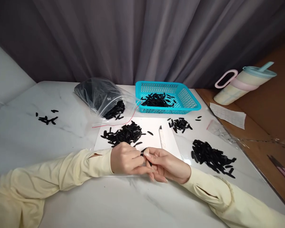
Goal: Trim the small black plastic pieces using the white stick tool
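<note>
Head view. Left hand (pixel 126 158) and right hand (pixel 167 164) meet at the near edge of a white sheet (pixel 154 139) on the bench (pixel 123 199). Fingers of both hands curl together around a small black piece (pixel 149 162), pinched between the fingertips; only a sliver of it shows below the right thumb. Another black piece (pixel 143 149) lies just beyond the knuckles. Both forearms in pale yellow sleeves (pixel 85 164) rest flat on the bench.

On the sheet, just beyond the left hand: a loose pile (pixel 124 133) of the same black pieces. A craft knife (pixel 161 136) lies right of the pile, blade pointing away.

Off the sheet, right of the right hand: a larger heap (pixel 211 156) on the bench. Further back, a smaller cluster (pixel 180 124) near a blue basket (pixel 192 106), which holds more black pieces. Left of the basket, an open plastic bag (pixel 97 95), pieces spilling from its mouth toward the sheet. A few strays (pixel 47 119) sit well apart on the far left.

Right edge: a pastel tumbler (pixel 242 84) with straw and loop handle stands on a brown surface, a paper slip (pixel 228 114) just before it. Grey curtain (pixel 142 38) behind.
</note>
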`<state>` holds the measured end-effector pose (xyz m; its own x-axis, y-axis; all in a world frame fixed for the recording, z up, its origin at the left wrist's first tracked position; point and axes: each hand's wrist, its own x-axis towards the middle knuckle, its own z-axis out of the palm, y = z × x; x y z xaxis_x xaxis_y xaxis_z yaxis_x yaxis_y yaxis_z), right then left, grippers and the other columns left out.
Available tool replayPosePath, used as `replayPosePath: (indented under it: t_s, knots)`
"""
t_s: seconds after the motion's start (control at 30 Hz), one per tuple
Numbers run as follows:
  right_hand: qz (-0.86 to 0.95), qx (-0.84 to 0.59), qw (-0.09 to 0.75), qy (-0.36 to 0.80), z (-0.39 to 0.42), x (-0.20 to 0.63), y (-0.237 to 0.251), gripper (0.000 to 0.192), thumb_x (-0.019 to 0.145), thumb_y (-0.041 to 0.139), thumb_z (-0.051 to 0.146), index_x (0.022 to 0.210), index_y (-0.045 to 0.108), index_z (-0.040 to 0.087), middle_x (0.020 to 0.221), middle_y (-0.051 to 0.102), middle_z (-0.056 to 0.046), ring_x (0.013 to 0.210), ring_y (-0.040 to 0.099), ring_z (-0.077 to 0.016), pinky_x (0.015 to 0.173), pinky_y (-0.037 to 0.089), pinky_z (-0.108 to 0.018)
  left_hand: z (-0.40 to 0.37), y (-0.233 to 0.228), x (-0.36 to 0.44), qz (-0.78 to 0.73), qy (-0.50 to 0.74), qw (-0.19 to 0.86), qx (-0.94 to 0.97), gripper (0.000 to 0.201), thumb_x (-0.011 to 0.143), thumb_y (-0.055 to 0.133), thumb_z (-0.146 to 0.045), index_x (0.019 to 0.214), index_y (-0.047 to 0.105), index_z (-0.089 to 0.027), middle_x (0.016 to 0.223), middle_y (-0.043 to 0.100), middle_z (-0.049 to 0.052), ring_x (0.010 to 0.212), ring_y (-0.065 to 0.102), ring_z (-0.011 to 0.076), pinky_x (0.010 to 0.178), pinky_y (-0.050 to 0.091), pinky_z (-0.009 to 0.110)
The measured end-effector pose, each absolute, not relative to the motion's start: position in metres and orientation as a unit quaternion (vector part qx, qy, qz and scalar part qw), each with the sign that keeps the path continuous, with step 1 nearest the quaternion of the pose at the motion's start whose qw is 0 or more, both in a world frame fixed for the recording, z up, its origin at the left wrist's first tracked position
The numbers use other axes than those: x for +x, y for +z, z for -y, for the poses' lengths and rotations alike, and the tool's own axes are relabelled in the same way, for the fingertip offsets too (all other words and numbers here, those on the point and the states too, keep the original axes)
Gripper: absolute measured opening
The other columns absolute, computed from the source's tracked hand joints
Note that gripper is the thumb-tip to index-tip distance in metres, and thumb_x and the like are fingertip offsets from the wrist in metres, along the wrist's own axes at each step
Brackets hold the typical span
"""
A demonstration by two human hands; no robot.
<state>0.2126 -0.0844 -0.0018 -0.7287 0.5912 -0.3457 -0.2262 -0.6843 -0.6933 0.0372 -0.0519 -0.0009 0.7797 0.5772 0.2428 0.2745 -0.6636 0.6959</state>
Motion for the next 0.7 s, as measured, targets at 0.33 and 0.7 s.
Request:
replayPosePath:
  t_s: [0.33,0.7]
  knots:
    - [0.342,-0.271,0.202,0.877,0.0804,0.2187,0.0025,0.037,0.078,0.062,0.046,0.083,0.035,0.021,0.039,0.051,0.01,0.026,0.017,-0.0017,0.027,0.012,-0.012,0.0503,-0.0035,0.034,-0.278,0.273,0.328,0.861,0.034,0.073,0.065,-0.034,0.047,0.05,-0.019,0.043,0.039,-0.003,0.04,0.028,0.0091,0.044,0.019,0.025]
    - [0.33,-0.264,0.205,0.883,0.0772,0.2212,-0.004,0.044,0.071,0.069,0.048,0.08,0.035,0.022,0.036,0.036,0.015,0.027,0.013,-0.0019,0.027,0.014,-0.012,0.0555,-0.0034,0.0335,-0.261,0.284,0.281,0.879,0.013,0.076,0.063,-0.03,0.079,0.071,-0.02,0.048,0.059,0.001,0.037,0.046,0.011,0.043,0.034,0.022]
